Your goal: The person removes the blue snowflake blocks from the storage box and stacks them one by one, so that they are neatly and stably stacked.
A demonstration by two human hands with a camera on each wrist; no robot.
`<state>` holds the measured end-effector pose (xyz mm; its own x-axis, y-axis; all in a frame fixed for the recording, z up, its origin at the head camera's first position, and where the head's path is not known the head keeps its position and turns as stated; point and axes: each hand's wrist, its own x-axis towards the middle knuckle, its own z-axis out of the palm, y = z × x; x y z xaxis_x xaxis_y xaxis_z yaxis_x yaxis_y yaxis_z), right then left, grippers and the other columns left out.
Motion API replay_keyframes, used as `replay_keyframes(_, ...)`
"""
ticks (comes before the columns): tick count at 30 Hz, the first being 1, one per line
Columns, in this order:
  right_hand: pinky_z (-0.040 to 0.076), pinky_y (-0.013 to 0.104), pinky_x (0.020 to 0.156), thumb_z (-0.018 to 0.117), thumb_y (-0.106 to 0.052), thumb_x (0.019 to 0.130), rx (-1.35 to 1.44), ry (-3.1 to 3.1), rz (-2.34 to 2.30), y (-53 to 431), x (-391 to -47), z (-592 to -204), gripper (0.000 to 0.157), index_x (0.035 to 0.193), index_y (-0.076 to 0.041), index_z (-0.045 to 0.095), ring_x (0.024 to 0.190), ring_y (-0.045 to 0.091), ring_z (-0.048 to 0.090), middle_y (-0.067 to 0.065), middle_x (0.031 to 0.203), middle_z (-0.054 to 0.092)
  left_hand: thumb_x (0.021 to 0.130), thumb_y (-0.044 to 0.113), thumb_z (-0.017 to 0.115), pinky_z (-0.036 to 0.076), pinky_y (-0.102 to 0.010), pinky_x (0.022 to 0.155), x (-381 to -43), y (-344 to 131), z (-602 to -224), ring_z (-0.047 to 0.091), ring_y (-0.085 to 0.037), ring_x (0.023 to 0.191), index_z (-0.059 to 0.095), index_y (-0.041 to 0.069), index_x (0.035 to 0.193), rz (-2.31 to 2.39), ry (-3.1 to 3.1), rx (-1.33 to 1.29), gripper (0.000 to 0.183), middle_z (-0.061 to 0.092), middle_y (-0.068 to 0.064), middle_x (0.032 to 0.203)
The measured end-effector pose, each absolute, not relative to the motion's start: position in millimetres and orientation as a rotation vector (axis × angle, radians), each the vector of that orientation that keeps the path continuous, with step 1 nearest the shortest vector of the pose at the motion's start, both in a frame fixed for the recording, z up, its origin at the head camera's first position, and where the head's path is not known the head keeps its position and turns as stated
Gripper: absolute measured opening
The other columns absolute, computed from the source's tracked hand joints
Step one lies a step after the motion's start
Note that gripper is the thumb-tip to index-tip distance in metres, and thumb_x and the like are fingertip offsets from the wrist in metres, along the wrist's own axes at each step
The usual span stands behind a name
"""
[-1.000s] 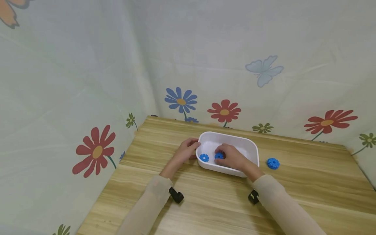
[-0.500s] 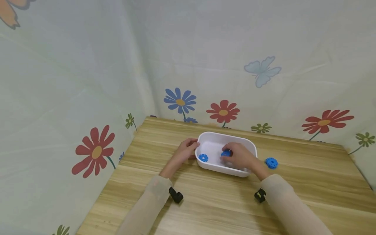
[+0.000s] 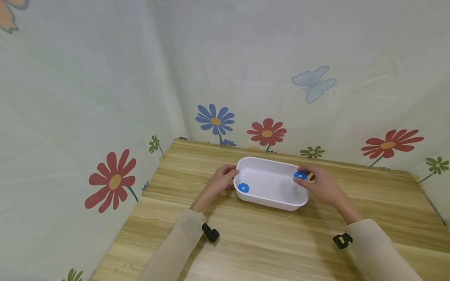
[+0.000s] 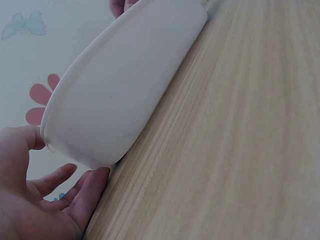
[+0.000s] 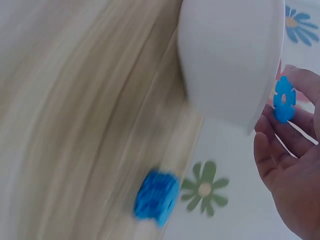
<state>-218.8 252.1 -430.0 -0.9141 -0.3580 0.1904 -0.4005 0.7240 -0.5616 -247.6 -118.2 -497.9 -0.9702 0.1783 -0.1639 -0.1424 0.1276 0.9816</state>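
Note:
A white plastic basin stands on the table, one blue notched snowflake disc lying flat in its left end. My left hand holds that end; in the left wrist view the thumb is at the rim and the fingertips touch low down by the base. Over the basin's right rim, my right hand pinches another blue snowflake disc between thumb and fingers. A small stack of blue snowflake discs appears on the table in the right wrist view; the right hand hides it from the head view.
The wood-grain table runs back to a pale curtain printed with flowers and a butterfly. Black wrist cameras, such as the right one, sit at both sleeves.
From inside the basin, my right hand has lifted the pinched snowflake disc and carried it right to the right rim. My left hand stays at the left end.

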Motion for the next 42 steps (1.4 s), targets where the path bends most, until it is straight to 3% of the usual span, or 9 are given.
replay_keyframes(18,0.06,0.06,0.085,0.076,-0.022,0.1,0.427,-2.853,0.864,324.6,-203.6,-458.8,0.043,0.13,0.008,0.067,0.107,0.044,0.067,0.028,0.123,0.07,0.108,0.039,0.061,0.063,-0.036,0.091,-245.2,-118.6,-495.3,0.066,-0.025,0.117,0.058,0.008,0.146,1.917,2.181,0.042,0.049,0.062,-0.013,0.137)
replay_keyframes(32,0.059,0.064,0.089,0.074,-0.03,0.102,0.399,-2.937,0.831,335.4,-196.3,-471.0,0.046,0.133,0.004,0.067,0.113,0.05,0.066,0.03,0.129,0.068,0.108,0.035,0.061,0.063,-0.037,0.09,-244.9,-118.2,-491.6,0.066,-0.027,0.116,0.058,0.008,0.146,1.916,2.188,0.024,0.046,0.062,-0.015,0.137)
replay_keyframes(42,0.059,0.063,0.087,0.076,-0.027,0.1,0.434,-2.967,0.798,338.2,-197.1,-474.4,0.045,0.131,0.004,0.068,0.11,0.048,0.068,0.03,0.125,0.069,0.108,0.039,0.062,0.063,-0.036,0.09,-244.9,-117.9,-493.7,0.066,-0.027,0.117,0.059,0.009,0.146,1.908,2.191,0.034,0.048,0.062,-0.014,0.137)
